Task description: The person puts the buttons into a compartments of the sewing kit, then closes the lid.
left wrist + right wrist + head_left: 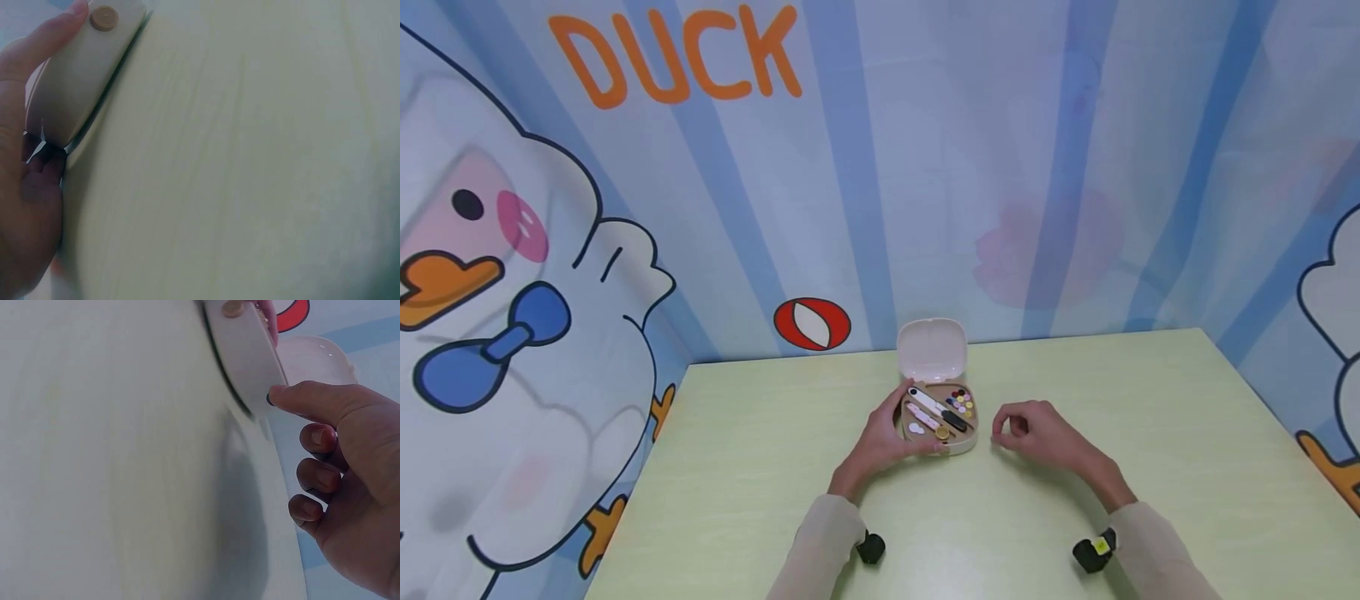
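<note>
My left hand (880,437) grips a small sewing kit box (961,447) by its left side, thumb along the front wall. The white lid (932,350) stands raised at the back. Inside lie a white-and-black slim tool (936,407), a pinkish slim piece (921,414), a gold disc (942,432), white discs (916,428) and several coloured buttons (960,402). Just right of the box, my right hand (1037,433) pinches a small dark disc (269,399) between thumb and forefinger; its other fingers curl in. A round tan snap (104,18) marks the box's front.
The pale yellow table (760,467) spreads around the box and ends at a blue striped backdrop (925,167) with a printed duck. Black wrist cameras sit near both sleeves, the left camera (871,548) and the right camera (1093,552).
</note>
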Motion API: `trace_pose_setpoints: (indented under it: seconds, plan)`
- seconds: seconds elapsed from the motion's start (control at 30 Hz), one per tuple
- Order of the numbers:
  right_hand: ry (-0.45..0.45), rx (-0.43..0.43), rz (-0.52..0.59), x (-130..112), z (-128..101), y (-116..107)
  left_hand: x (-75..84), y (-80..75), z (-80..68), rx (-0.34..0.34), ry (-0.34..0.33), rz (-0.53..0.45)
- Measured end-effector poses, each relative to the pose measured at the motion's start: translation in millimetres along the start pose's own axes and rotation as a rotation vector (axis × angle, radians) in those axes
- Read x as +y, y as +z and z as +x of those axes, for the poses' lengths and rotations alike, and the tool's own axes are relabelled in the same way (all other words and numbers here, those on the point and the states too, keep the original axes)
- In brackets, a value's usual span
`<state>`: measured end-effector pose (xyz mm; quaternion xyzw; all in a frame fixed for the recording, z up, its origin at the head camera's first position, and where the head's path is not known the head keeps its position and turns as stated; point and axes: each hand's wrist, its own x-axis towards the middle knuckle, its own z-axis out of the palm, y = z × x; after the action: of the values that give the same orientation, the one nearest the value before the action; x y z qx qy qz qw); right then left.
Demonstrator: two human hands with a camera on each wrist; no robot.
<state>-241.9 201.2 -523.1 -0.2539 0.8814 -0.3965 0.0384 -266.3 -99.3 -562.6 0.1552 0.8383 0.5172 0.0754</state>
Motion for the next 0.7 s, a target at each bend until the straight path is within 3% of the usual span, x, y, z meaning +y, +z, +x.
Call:
trace_pose_setpoints:
  seconds: [0.7]
  plan:
    - [0.086, 0.063, 0.106, 1.1, 49.0, 4.7, -1.4, 0.6, 0.4, 0.002, 0.020, -0.003]
